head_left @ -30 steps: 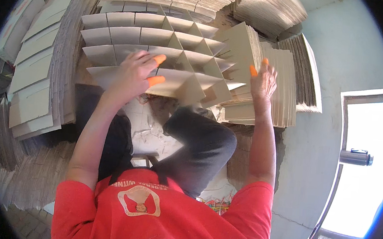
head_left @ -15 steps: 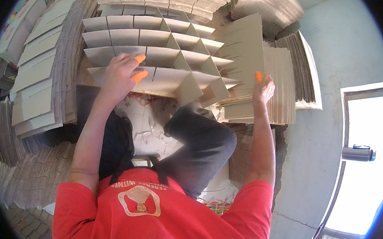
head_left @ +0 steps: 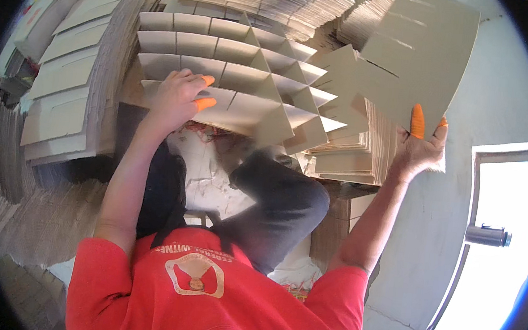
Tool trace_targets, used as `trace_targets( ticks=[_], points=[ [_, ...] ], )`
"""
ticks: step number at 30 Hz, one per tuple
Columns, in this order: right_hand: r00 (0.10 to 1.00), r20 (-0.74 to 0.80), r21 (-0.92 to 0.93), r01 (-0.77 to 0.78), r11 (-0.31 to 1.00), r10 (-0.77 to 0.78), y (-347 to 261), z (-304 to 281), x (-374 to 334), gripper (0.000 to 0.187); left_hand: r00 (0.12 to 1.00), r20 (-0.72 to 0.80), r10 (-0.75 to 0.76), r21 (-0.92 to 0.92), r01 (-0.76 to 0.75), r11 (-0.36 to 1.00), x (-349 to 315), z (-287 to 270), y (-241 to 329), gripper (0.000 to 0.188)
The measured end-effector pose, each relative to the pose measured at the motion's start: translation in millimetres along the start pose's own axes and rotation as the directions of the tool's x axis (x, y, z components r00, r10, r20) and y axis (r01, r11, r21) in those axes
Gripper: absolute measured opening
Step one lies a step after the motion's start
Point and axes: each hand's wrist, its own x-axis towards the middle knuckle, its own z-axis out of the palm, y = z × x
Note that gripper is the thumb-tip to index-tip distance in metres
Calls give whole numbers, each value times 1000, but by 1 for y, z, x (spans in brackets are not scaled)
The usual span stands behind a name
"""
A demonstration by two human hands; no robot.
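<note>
Slotted cardboard sheet (head_left: 418,59) raised since earlier frame, now right of divider grid (head_left: 240,76), fingers of right hand (head_left: 420,154) clamped on its near edge, left hand (head_left: 179,99) at grid's near left, thumb and forefinger apart, grip cannot be told

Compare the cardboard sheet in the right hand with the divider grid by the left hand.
The sheet is one broad face; the grid is upright strips crossing into cells.
The sheet is raised in the right hand; the grid sits in front of the person, the left hand at its near strip.
Both are pale, slit cardboard.
</note>
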Motion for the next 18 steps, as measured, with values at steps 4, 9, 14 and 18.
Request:
trace_targets(
  ticks=[4, 9, 14, 18],
  points=[
    [944, 328, 45, 24, 999, -38, -90, 32, -22, 58, 988, -99, 115, 6, -115, 993, -2, 15, -14, 18],
    [832, 548, 28, 84, 996, -86, -104, 64, -49, 69, 989, -54, 138, -2, -138, 990, -2, 16, -15, 11],
    [802, 592, 89, 25, 996, -72, -95, 85, -59, 77, 991, -36, 127, 19, -126, 992, -2, 15, -14, 11],
    [800, 598, 85, -5, 996, -47, -95, 90, -59, 85, 993, -44, 111, 24, -110, 994, -1, 15, -14, 12]
  ],
)
